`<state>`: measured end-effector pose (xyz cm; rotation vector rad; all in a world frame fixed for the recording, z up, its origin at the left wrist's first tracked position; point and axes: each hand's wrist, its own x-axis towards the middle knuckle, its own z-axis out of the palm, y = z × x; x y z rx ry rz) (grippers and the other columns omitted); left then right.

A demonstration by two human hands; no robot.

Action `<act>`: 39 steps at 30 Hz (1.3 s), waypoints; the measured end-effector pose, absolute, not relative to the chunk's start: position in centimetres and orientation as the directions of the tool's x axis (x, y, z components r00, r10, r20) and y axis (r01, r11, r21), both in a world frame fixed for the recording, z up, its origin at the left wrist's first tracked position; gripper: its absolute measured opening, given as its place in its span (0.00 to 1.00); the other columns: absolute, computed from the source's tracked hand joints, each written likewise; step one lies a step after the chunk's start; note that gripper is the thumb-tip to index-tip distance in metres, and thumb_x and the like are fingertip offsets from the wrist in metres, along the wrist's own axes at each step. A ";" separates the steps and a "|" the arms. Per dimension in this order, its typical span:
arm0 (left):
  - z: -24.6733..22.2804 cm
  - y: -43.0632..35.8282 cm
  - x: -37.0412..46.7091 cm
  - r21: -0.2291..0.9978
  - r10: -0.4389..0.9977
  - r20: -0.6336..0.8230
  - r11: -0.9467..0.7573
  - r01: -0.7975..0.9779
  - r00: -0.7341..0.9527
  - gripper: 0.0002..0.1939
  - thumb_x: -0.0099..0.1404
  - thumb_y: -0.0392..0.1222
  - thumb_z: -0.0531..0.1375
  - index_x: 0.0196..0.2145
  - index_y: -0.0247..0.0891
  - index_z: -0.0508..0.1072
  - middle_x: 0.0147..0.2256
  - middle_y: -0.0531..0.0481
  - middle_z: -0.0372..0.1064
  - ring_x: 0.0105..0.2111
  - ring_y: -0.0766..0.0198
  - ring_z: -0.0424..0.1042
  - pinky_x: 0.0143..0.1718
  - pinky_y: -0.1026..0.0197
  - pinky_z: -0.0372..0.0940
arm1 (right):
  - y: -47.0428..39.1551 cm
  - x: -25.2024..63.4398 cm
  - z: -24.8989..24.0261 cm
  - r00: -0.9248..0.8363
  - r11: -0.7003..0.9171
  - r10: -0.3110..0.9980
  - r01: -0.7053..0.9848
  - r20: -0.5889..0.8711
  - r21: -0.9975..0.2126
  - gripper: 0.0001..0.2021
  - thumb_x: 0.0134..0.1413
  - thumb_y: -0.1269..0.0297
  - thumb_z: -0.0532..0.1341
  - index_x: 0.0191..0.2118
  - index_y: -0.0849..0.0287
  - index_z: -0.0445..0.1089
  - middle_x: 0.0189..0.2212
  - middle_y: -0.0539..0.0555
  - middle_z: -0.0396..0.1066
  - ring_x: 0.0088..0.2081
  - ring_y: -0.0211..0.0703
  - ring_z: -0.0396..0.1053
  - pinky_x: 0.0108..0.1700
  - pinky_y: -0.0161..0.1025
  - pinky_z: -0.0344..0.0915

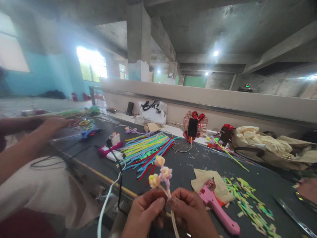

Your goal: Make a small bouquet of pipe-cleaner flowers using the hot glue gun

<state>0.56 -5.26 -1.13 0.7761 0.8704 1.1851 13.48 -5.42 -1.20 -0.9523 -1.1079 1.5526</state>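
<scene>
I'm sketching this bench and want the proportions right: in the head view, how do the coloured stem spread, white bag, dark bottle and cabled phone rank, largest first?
1. Coloured stem spread
2. White bag
3. Dark bottle and cabled phone: too alike to rank

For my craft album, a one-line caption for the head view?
Two hands pinch fuzzy flower stems beside a pink glue gun.

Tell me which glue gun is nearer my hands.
The pink glue gun, beside your right hand, its front end on the brown paper; the blue one lies far left, near another person's hand.
</scene>
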 end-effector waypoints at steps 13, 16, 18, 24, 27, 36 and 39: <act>-2.6 -3.2 0.5 0.810 0.880 -0.046 0.310 -0.497 0.474 0.12 0.37 0.43 0.65 0.17 0.33 0.68 0.13 0.56 0.58 0.12 0.75 0.53 0.12 0.71 0.46 | -5.3 14.0 -2.1 -0.420 -0.266 0.904 -0.407 -0.080 -0.874 0.11 0.38 0.64 0.63 0.18 0.65 0.62 0.09 0.43 0.55 0.10 0.24 0.44 0.13 0.26 0.37; -2.6 -2.7 0.7 0.858 0.882 0.001 0.241 -0.453 0.471 0.11 0.36 0.41 0.64 0.16 0.34 0.66 0.12 0.57 0.57 0.12 0.75 0.52 0.13 0.70 0.44 | -5.3 14.2 -1.9 -0.454 -0.297 0.887 -0.411 -0.089 -0.862 0.10 0.38 0.65 0.62 0.18 0.65 0.63 0.08 0.43 0.55 0.09 0.24 0.43 0.12 0.26 0.37; -2.1 -2.7 0.6 0.874 0.880 0.016 0.218 -0.434 0.475 0.09 0.36 0.40 0.63 0.18 0.34 0.67 0.13 0.57 0.57 0.12 0.74 0.52 0.13 0.69 0.44 | -5.3 14.3 -1.6 -0.457 -0.302 0.885 -0.426 -0.085 -0.853 0.10 0.38 0.66 0.63 0.18 0.65 0.63 0.08 0.43 0.55 0.10 0.24 0.44 0.12 0.26 0.37; 0.2 -3.7 0.5 0.899 0.871 -0.048 0.251 -0.359 0.490 0.04 0.36 0.33 0.61 0.16 0.34 0.69 0.12 0.56 0.60 0.13 0.74 0.52 0.14 0.69 0.46 | -5.6 14.5 -0.7 -0.480 -0.301 0.875 -0.432 -0.066 -0.850 0.12 0.35 0.63 0.64 0.17 0.65 0.62 0.08 0.43 0.54 0.09 0.23 0.43 0.12 0.26 0.36; 0.4 -4.0 1.0 0.867 0.883 -0.068 0.282 -0.410 0.465 0.05 0.34 0.34 0.61 0.15 0.35 0.68 0.13 0.55 0.61 0.14 0.72 0.55 0.16 0.67 0.49 | -5.8 14.4 -0.8 -0.516 -0.336 0.854 -0.438 -0.073 -0.834 0.13 0.35 0.61 0.65 0.17 0.66 0.63 0.09 0.44 0.55 0.09 0.23 0.46 0.12 0.26 0.37; -0.9 -3.4 1.5 0.874 0.900 -0.054 0.252 -0.415 0.433 0.08 0.32 0.34 0.63 0.15 0.36 0.67 0.13 0.58 0.59 0.15 0.72 0.54 0.17 0.67 0.50 | -5.8 14.3 -1.2 -0.571 -0.402 0.817 -0.464 -0.080 -0.789 0.12 0.36 0.63 0.65 0.19 0.68 0.66 0.09 0.45 0.57 0.08 0.25 0.50 0.11 0.26 0.39; -0.7 -3.6 1.6 0.864 0.916 -0.054 0.243 -0.442 0.397 0.10 0.33 0.31 0.62 0.19 0.35 0.69 0.15 0.57 0.61 0.16 0.73 0.56 0.18 0.68 0.51 | -5.7 14.4 -1.3 -0.575 -0.396 0.815 -0.465 -0.070 -0.792 0.12 0.36 0.63 0.65 0.17 0.68 0.65 0.09 0.45 0.57 0.08 0.23 0.49 0.11 0.26 0.39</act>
